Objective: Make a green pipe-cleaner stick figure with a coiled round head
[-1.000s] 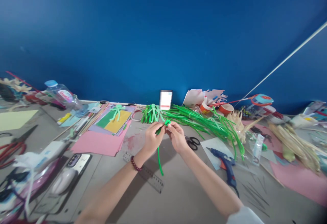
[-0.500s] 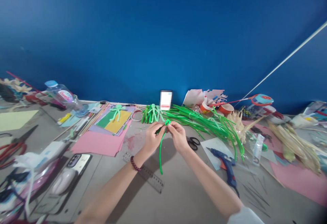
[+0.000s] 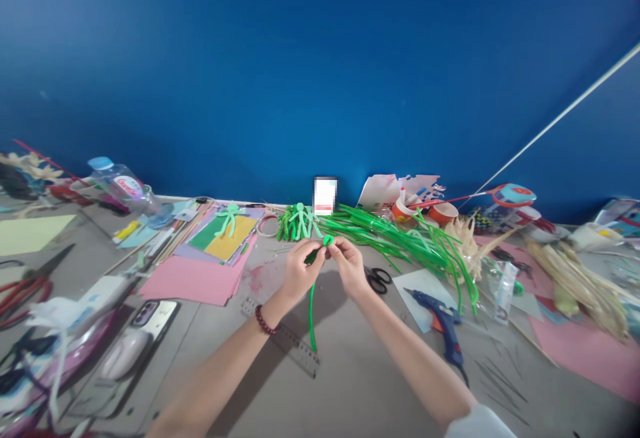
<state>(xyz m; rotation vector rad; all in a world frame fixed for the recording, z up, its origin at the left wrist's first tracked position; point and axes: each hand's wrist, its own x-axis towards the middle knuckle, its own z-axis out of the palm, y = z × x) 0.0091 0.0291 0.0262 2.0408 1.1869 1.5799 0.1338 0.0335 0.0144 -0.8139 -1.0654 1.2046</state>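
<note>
Between my hands is a green pipe cleaner [image 3: 312,321], coiled into a small loop at its top, with a long tail hanging down over the ruler. My left hand [image 3: 301,268] pinches it from the left, thumb and fingers closed. My right hand [image 3: 349,266] pinches the coiled end from the right. Just beyond my hands stand light green pipe-cleaner figures [image 3: 300,219], bunched together. A spread of loose green pipe cleaners [image 3: 400,241] lies behind and to the right. The clear ruler [image 3: 295,350] lies flat under my left wrist.
Black-handled scissors [image 3: 379,281] and a blue glue gun [image 3: 443,321] lie right of my right arm. Pink paper [image 3: 193,279] and another green figure [image 3: 229,220] are on the left. A phone with a mouse on it [image 3: 163,318] sits nearer. A blue wall [image 3: 320,78] rises behind.
The pipe cleaner's hanging tail has shifted slightly left and down, and its top loop looks turned. Both hands stay almost in place, still pinching it.
</note>
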